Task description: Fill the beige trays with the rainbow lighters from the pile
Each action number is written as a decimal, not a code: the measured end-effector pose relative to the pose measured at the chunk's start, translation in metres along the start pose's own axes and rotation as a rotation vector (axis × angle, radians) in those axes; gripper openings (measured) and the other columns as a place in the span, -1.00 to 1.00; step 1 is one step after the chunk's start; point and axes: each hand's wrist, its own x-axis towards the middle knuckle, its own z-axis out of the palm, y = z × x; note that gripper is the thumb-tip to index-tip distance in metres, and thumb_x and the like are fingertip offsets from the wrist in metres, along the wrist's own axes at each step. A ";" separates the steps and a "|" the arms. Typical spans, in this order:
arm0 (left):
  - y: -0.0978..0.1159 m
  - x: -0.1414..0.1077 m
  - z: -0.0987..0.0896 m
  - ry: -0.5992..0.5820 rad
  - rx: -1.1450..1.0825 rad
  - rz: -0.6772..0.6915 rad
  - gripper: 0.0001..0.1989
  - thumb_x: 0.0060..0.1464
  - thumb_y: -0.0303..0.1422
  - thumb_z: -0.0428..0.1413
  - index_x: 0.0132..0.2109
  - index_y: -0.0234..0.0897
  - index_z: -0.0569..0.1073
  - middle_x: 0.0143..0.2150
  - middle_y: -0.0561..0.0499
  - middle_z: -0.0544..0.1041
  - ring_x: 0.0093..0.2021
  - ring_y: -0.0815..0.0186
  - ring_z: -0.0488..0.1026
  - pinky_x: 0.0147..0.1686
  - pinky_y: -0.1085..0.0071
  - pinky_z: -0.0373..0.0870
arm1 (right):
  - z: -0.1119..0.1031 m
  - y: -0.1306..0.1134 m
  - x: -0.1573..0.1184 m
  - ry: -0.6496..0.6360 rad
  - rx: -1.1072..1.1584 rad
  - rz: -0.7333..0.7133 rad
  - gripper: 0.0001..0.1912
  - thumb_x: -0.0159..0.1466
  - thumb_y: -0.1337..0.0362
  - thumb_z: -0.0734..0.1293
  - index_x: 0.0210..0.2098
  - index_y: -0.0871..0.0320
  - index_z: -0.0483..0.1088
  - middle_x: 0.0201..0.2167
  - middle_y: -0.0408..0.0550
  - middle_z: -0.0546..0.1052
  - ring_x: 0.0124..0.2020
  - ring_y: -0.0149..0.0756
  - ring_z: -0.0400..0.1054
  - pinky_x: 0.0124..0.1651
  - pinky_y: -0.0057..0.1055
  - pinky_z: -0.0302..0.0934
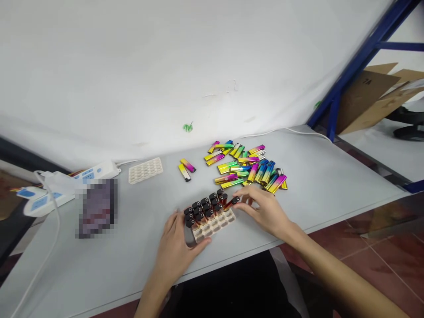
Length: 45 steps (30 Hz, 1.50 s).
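Observation:
A cream plastic tray (214, 226) with rows of cells lies near the table's front edge. Several lighters with black tops (203, 210) stand upright in its far rows, while its near cells show open. My left hand (175, 249) grips the tray's left end. My right hand (261, 213) is at the tray's far right corner, its fingertips pinching a red-and-gold lighter (231, 203) that tilts over the tray. Behind my right hand lies a loose heap of rainbow-metallic lighters (245, 165). Two similar lighters (187, 171) lie apart from it.
A second cream tray (145, 170) lies on the grey table (318, 176) at the back left. Beyond it are a white power strip (92, 173) with cables and a pixelated object (97, 207). A white wall rises behind; a blue metal frame (357, 66) and cardboard (367, 99) stand right.

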 end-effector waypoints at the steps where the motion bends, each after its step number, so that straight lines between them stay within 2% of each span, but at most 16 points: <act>1: 0.000 0.000 0.000 0.003 0.002 0.003 -0.25 0.02 0.03 0.23 0.21 -0.29 0.24 0.16 -0.22 0.44 0.30 -0.13 0.25 0.20 -0.08 0.31 | 0.003 -0.001 0.001 -0.012 -0.021 -0.015 -0.78 0.34 0.08 0.35 -0.11 0.04 0.48 -0.20 -0.05 0.60 -0.37 -0.29 0.46 -0.31 -0.34 0.33; 7: 0.000 0.000 0.001 -0.007 0.011 -0.010 -0.26 0.02 0.03 0.22 0.21 -0.30 0.25 0.17 -0.23 0.42 0.32 -0.12 0.24 0.20 -0.05 0.31 | 0.015 -0.009 0.006 -0.059 -0.165 0.047 -0.82 0.32 0.15 0.38 -0.11 0.04 0.40 -0.17 -0.08 0.63 -0.40 -0.28 0.48 -0.37 -0.34 0.27; 12: -0.003 0.000 0.003 0.027 0.009 -0.007 -0.25 0.00 0.03 0.23 0.21 -0.31 0.26 0.20 -0.27 0.40 0.32 -0.14 0.24 0.22 -0.09 0.29 | 0.008 -0.010 0.000 -0.092 -0.238 0.075 -0.81 0.33 0.12 0.37 -0.17 0.04 0.34 -0.23 -0.12 0.62 -0.36 -0.27 0.50 -0.37 -0.36 0.25; 15: -0.002 0.001 0.003 0.029 0.013 -0.014 -0.26 0.00 0.02 0.23 0.20 -0.31 0.27 0.22 -0.28 0.38 0.33 -0.15 0.22 0.24 -0.10 0.27 | -0.005 0.000 -0.011 -0.039 -0.409 0.096 -0.81 0.37 0.09 0.32 -0.17 0.06 0.35 -0.20 -0.06 0.60 -0.36 -0.26 0.49 -0.37 -0.34 0.24; 19: 0.001 0.001 0.000 0.002 -0.003 -0.029 -0.29 0.02 0.00 0.22 0.19 -0.30 0.27 0.21 -0.27 0.38 0.33 -0.13 0.21 0.22 -0.10 0.29 | -0.024 0.020 -0.025 0.054 -0.733 0.160 -0.78 0.36 0.07 0.30 -0.21 0.09 0.39 -0.22 0.02 0.54 -0.27 -0.14 0.46 -0.42 -0.33 0.19; 24: 0.001 0.000 0.000 0.010 -0.014 -0.020 -0.31 0.03 -0.01 0.23 0.18 -0.29 0.26 0.17 -0.25 0.40 0.31 -0.13 0.24 0.19 -0.11 0.32 | -0.028 0.038 -0.030 0.026 -0.820 0.123 -0.70 0.44 0.06 0.18 -0.24 0.09 0.43 -0.27 0.01 0.50 -0.31 -0.20 0.42 -0.45 -0.36 0.16; 30: 0.000 0.000 0.001 0.013 -0.009 -0.009 -0.34 0.03 0.01 0.23 0.15 -0.23 0.27 0.16 -0.22 0.39 0.32 -0.14 0.23 0.19 -0.10 0.32 | -0.016 0.038 -0.013 0.038 -0.843 0.089 -0.63 0.45 0.07 0.16 -0.28 0.11 0.48 -0.32 0.03 0.52 -0.30 -0.19 0.40 -0.38 -0.33 0.17; 32: -0.001 0.001 0.002 0.005 0.000 -0.023 -0.32 0.03 0.01 0.22 0.17 -0.25 0.25 0.18 -0.23 0.38 0.33 -0.13 0.22 0.20 -0.09 0.31 | -0.023 0.040 -0.004 0.083 -0.841 0.118 -0.63 0.45 0.05 0.16 -0.23 0.12 0.50 -0.28 0.05 0.53 -0.24 -0.15 0.40 -0.31 -0.30 0.21; 34: -0.001 0.001 0.002 -0.004 0.006 -0.030 -0.29 0.04 0.01 0.21 0.21 -0.29 0.23 0.20 -0.25 0.36 0.34 -0.13 0.20 0.22 -0.08 0.29 | -0.036 0.046 0.006 0.130 -0.863 0.148 -0.60 0.42 0.00 0.19 -0.08 0.16 0.50 -0.18 0.11 0.54 -0.14 -0.06 0.38 -0.17 -0.23 0.25; 36: 0.000 0.001 0.001 -0.010 0.002 -0.031 -0.26 0.05 0.01 0.20 0.23 -0.31 0.22 0.21 -0.26 0.36 0.34 -0.11 0.21 0.23 -0.06 0.28 | -0.053 0.055 0.015 0.126 -0.887 0.199 -0.41 0.32 -0.13 0.26 0.09 0.21 0.44 -0.03 0.20 0.51 -0.03 0.07 0.34 -0.03 -0.10 0.25; 38: 0.000 0.001 0.000 -0.013 -0.010 -0.033 -0.26 0.04 0.01 0.21 0.23 -0.31 0.22 0.20 -0.26 0.36 0.32 -0.10 0.23 0.23 -0.04 0.29 | -0.066 0.066 0.024 0.060 -0.881 0.270 -0.19 0.21 -0.28 0.28 0.19 0.22 0.38 0.08 0.26 0.45 0.05 0.18 0.29 0.04 0.00 0.22; 40: 0.001 0.000 -0.001 -0.018 -0.018 -0.042 -0.26 0.03 0.02 0.21 0.22 -0.31 0.23 0.20 -0.26 0.37 0.31 -0.09 0.25 0.22 -0.02 0.30 | -0.074 0.076 0.030 -0.027 -0.856 0.307 -0.08 0.14 -0.38 0.26 0.21 0.20 0.37 0.13 0.28 0.40 0.10 0.23 0.24 0.07 0.05 0.19; 42: 0.002 0.000 -0.001 -0.028 -0.015 -0.050 -0.26 0.04 0.02 0.20 0.22 -0.32 0.23 0.21 -0.27 0.35 0.33 -0.09 0.23 0.23 -0.02 0.29 | -0.076 0.083 0.034 -0.073 -0.840 0.309 -0.07 0.11 -0.40 0.26 0.19 0.19 0.39 0.15 0.29 0.38 0.13 0.24 0.22 0.10 0.06 0.17; 45: 0.002 0.000 -0.001 -0.042 -0.003 -0.054 -0.28 0.05 0.02 0.19 0.21 -0.33 0.23 0.23 -0.28 0.34 0.36 -0.10 0.18 0.26 -0.04 0.25 | -0.074 0.086 0.038 -0.036 -0.810 0.275 -0.11 0.07 -0.34 0.34 0.12 0.24 0.41 0.14 0.30 0.36 0.16 0.25 0.20 0.14 0.05 0.16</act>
